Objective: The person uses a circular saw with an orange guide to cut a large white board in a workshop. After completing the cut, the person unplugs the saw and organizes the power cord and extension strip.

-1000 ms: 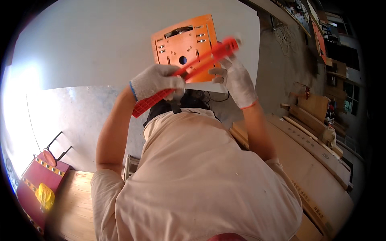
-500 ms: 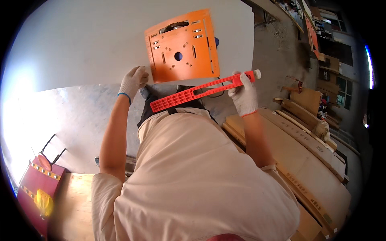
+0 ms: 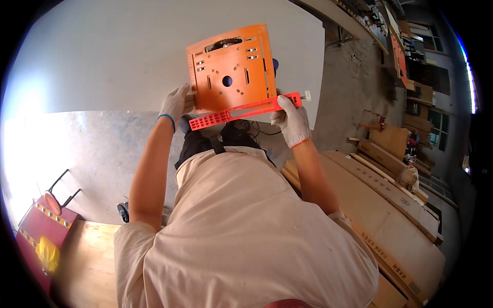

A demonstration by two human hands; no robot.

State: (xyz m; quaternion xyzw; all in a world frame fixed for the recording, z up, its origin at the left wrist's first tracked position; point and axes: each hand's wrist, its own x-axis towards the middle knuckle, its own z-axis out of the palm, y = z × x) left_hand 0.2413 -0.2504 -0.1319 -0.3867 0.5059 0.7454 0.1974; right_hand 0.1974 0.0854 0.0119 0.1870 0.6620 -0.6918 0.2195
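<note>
My right hand (image 3: pixel 290 120) is closed around one end of a long red plastic bar (image 3: pixel 213 119) with a lattice of cells, a long slot and a white knob (image 3: pixel 307 96) at its right tip. The bar lies along the near edge of an orange base plate (image 3: pixel 231 97) with slots, screws and a round centre hole. A toothed circular saw blade (image 3: pixel 224 43) shows through the plate's far slot. At the plate's near left corner, my left hand (image 3: pixel 176 104) has its fingers curled against the edge; its fingertips are partly hidden. Both hands wear white knitted gloves.
The plate rests on a large grey tabletop (image 3: pixel 113 61), its near edge just before me. Long cardboard boxes (image 3: pixel 380 215) lie at my right, with wooden boards beyond. A maroon board with a yellow bag (image 3: pixel 48 254) stands at lower left. A dark cable (image 3: pixel 257 128) hangs below the table edge.
My right hand has brought the red bar left and closer to the orange plate, so it now overlaps the plate's near edge. My left hand stays at the plate's left corner.
</note>
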